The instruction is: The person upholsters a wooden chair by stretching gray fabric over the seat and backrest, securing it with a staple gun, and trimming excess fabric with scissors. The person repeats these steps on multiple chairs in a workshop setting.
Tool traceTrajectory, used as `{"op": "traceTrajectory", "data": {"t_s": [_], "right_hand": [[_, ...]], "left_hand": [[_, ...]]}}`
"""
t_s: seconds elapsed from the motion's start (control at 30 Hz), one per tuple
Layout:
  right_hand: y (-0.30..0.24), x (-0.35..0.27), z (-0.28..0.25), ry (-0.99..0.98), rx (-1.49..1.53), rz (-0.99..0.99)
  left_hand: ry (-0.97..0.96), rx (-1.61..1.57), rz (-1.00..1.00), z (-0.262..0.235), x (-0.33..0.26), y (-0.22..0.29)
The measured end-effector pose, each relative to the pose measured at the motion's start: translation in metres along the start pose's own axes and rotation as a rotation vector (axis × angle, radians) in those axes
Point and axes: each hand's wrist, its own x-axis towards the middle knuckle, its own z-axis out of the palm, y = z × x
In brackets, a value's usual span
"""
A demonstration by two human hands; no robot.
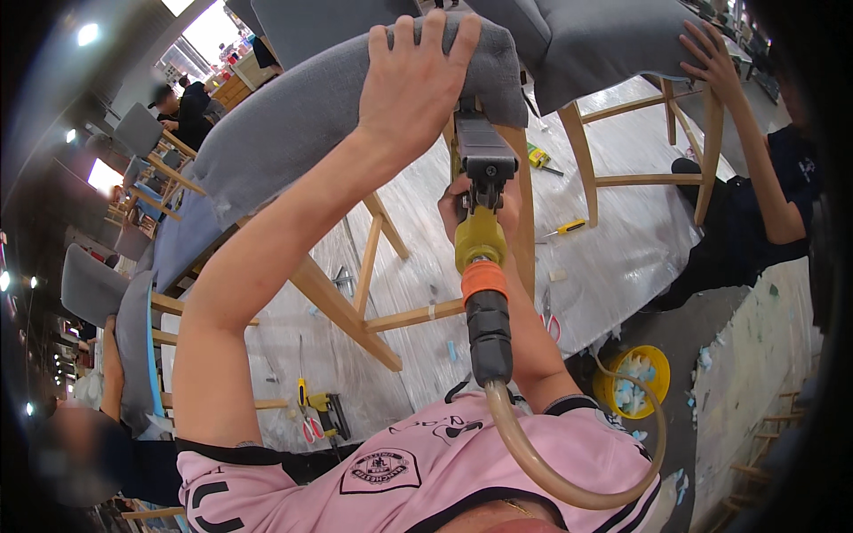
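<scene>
My left hand (411,93) lies with its fingers spread on the grey fabric seat (293,133) of a wooden-legged chair. Held in my right hand (451,202) is a pneumatic staple gun (484,155), its black head up against the underside of the seat near a front leg. The gun partly hides that hand's fingers. From the gun's yellow and orange end, a black coupling (490,333) leads into a tan air hose (524,453) that loops down across my shirt. Pale wooden legs and a crossbar (413,317) show below the seat.
On the right, another person's hand (711,64) rests on a second grey chair (613,40). The plastic-covered table (586,275) bears scissors (311,429), screwdrivers (566,228) and a second staple gun (330,413). A yellow bucket (662,386) of foam scraps stands at lower right. Another person works at left.
</scene>
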Motion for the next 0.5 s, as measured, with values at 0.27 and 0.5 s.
{"op": "traceTrajectory", "data": {"t_s": [0.27,0.5], "right_hand": [[-0.010,0.011,-0.007,-0.009,-0.240,-0.413],[-0.023,0.004,-0.009,-0.070,-0.203,-0.161]], "left_hand": [[-0.482,-0.510,0.066,-0.033,0.039,-0.059],[-0.457,-0.543,0.049,-0.002,0.035,-0.060]]}}
